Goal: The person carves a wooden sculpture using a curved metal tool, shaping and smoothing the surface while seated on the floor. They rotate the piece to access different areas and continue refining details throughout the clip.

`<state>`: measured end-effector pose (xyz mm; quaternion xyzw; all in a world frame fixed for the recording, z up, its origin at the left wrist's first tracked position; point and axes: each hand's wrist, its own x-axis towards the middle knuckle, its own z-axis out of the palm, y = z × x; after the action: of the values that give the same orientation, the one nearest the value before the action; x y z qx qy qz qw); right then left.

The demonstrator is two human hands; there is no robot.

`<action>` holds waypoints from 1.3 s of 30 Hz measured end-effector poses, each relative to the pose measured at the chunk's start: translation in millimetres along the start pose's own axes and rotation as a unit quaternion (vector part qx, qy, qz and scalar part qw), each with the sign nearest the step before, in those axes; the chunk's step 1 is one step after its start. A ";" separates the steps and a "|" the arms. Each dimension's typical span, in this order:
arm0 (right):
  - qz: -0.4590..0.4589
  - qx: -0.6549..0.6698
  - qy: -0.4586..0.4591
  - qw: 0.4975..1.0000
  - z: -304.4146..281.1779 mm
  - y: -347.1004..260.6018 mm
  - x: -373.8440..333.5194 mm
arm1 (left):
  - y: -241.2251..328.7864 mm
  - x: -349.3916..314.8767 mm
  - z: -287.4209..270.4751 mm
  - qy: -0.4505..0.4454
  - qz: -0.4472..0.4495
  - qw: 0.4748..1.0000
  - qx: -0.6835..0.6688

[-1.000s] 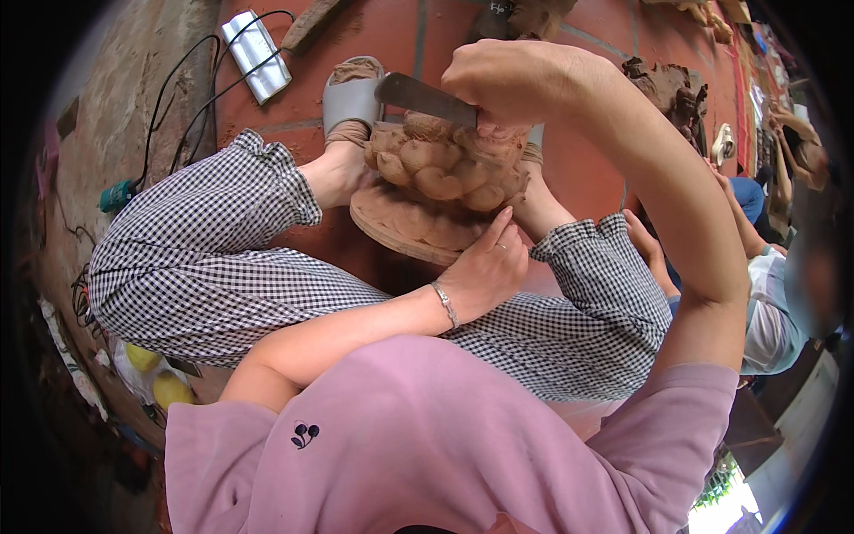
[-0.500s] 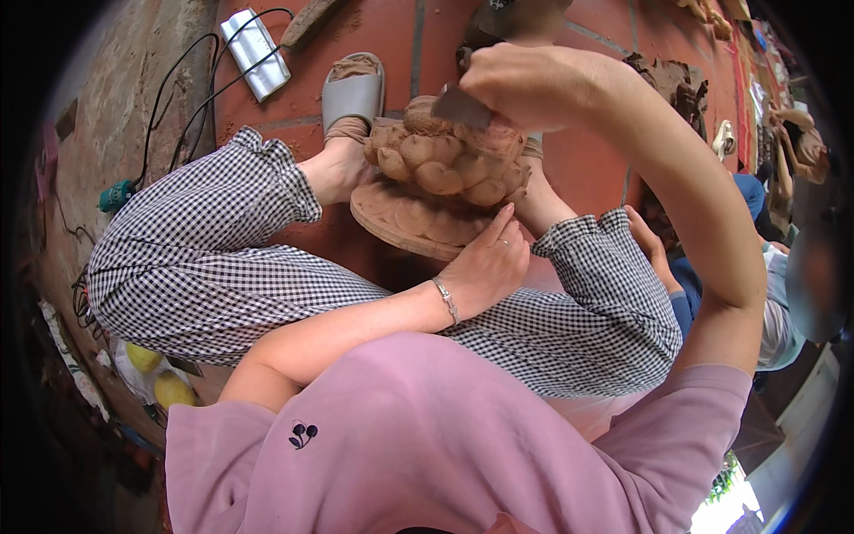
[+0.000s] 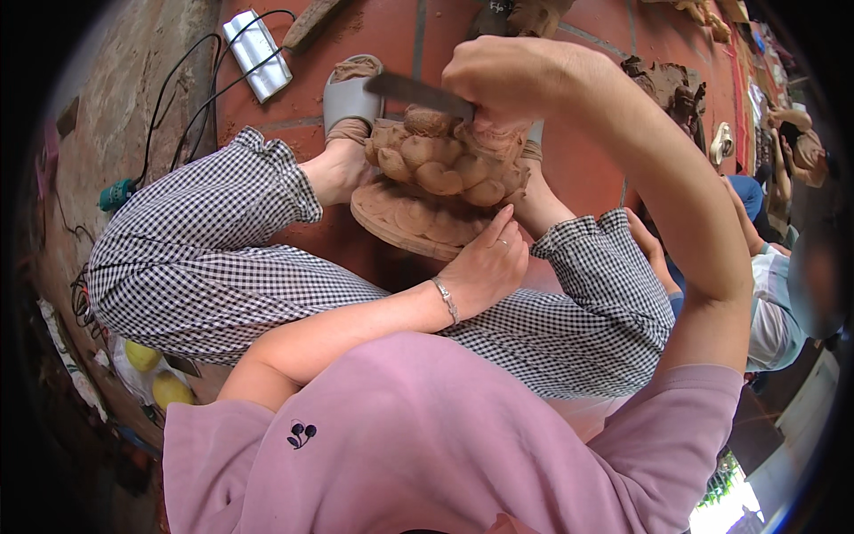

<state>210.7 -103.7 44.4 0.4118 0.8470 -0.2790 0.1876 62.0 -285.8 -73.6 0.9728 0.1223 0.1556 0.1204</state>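
Note:
A brown carved wooden lotus pedestal (image 3: 436, 165), with rounded petals above a flat oval base, stands tilted between my feet. My left hand (image 3: 487, 263), with a ring and a bracelet, holds it at the near right side, fingers along the edge and the thumb side partly hidden. Above its top, my right hand (image 3: 503, 84) is closed on a flat dark grey strip (image 3: 418, 94), which looks like a file or stiff sandpaper and points left. The right fingertips are blurred close to the upper petals.
Grey slippers (image 3: 349, 102) are on my feet on the red tile floor (image 3: 583, 160). A silver box (image 3: 258, 58) with black cables lies at upper left, beside a wooden piece (image 3: 311, 24). Dark carved pieces (image 3: 672, 84) stand at upper right. Another person (image 3: 774, 303) sits at right.
My right hand has moved slightly left, and the grey strip has swung out further left over the pedestal. The left hand and pedestal stay in place.

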 end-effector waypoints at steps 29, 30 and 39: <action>0.402 0.379 0.591 0.588 153.4 -66.4 -8.6 | 0.1 -0.7 11.4 -0.012 0.051 0.976 0.212; 0.399 0.375 0.588 0.595 153.9 -63.8 -5.4 | -0.5 -0.5 16.4 -0.017 0.079 0.946 0.313; 0.327 0.491 0.605 0.534 157.4 -62.3 -18.9 | 7.4 -0.5 3.0 -0.170 0.006 0.985 0.021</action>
<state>185.7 -245.1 -47.1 0.7583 0.2938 -0.2543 -0.5235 64.0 -293.5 -74.4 0.9882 0.0976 -0.0137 0.1177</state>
